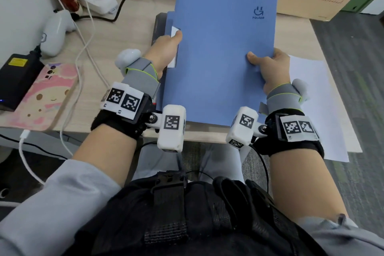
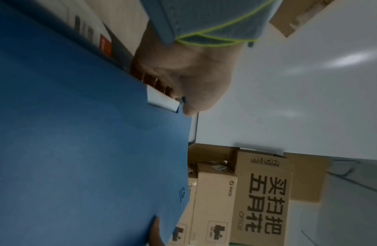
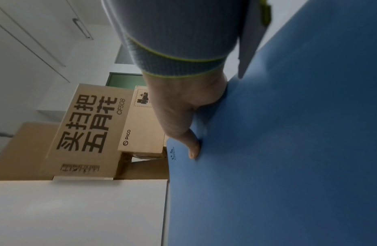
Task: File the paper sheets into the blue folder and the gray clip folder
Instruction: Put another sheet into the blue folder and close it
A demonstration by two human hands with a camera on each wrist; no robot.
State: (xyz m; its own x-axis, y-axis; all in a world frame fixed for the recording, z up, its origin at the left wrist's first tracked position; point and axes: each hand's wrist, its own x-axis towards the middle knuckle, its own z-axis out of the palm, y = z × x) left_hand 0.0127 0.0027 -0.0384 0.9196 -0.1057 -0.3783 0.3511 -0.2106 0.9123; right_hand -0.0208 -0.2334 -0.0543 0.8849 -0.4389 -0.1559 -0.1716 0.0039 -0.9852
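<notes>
Blue folder (image 1: pixel 222 56) held closed above the table (image 1: pixel 133 33), over a gray folder (image 1: pixel 159 25). Left hand (image 1: pixel 166 50) pinches its left edge, right hand (image 1: pixel 270 66) its right edge: fingers clamped, likely squaring it. Loose sheet (image 1: pixel 315 97) lies right of the folder.

Head view: high above the blue folder (image 1: pixel 220 58), looking down and forward. Left wrist view: tight against the folder's left edge, looking along it. Right wrist view: close at its right edge. Shared by both wrist views: cardboard boxes (image 2: pixel 265 196) beyond the folder.
</notes>
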